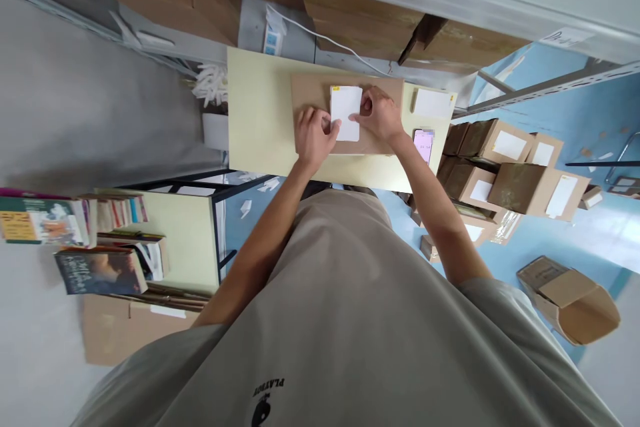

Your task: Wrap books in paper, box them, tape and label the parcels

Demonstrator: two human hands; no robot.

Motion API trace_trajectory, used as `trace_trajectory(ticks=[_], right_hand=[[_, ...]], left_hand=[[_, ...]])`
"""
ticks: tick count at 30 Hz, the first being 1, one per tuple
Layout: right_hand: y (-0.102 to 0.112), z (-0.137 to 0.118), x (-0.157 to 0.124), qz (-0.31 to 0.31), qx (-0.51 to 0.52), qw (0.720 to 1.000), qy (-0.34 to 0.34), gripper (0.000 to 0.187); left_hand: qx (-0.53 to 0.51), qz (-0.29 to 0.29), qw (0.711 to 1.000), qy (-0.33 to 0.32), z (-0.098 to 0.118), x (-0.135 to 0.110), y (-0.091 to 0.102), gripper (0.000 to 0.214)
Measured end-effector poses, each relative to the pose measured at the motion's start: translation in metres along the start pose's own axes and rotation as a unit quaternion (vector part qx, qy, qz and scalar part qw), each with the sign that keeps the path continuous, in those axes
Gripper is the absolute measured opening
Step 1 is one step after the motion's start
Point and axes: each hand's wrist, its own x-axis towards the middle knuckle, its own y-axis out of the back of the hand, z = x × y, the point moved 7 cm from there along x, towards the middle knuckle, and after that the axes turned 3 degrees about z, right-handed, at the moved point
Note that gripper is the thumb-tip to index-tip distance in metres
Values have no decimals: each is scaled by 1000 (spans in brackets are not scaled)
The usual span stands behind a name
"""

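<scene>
A flat brown cardboard box [313, 90] lies on a pale yellow tabletop [260, 113] in front of me. On the box is a white label [346, 121] with a small yellow mark at its top left corner. At its lower left edge, my left hand [314, 138] has its thumb on the label and its curled fingers against the cardboard. My right hand [381, 115] is bent around the label's right edge, thumb on the white face and fingertips curled beside it. The undersides of the fingertips are hidden.
Right of the box lie a stack of white labels [433, 103] and a lit phone [423, 145]. Brown boxes [360, 13] and a white cable [325, 37] are behind the table. Stacked cartons [523, 187] stand at right, books [105, 270] at left.
</scene>
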Motion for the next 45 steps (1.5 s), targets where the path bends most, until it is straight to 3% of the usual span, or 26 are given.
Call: trace_trajectory(ticks=[3,12,17,19,22,25,30,34,42,45], right_hand=[[-3,-3,-1,15,10,1000,-13,43],[-16,4,5,76,8,996,-52,55],[-16,-13,-4,111,-78,986,-99,43],[-21,-27,-15,91,-112,987,-73,54],[-39,-46,-36,20,-102,994,22,66],[-50,-51,-53,-22,-94,992,85,72],[-51,-45,-36,3,-96,992,86,75],[-54,-46,-19,29,-89,992,87,74],[-65,-41,-67,-34,-107,987,119,75],[-65,-39,-71,-42,-81,987,134,75]], left_hand=[[29,17,999,-4,1,1,-1,32],[9,22,1000,20,-3,21,-2,45],[7,22,1000,16,4,28,4,48],[39,13,999,-11,15,25,1,51],[84,-71,991,-79,30,13,-14,60],[100,-124,981,-114,29,1,-18,71],[123,-149,974,-121,14,-6,-7,88],[142,-159,967,-138,8,-5,-5,88],[189,-201,937,-213,-9,24,-7,105],[197,-203,933,-224,-7,34,-7,107]])
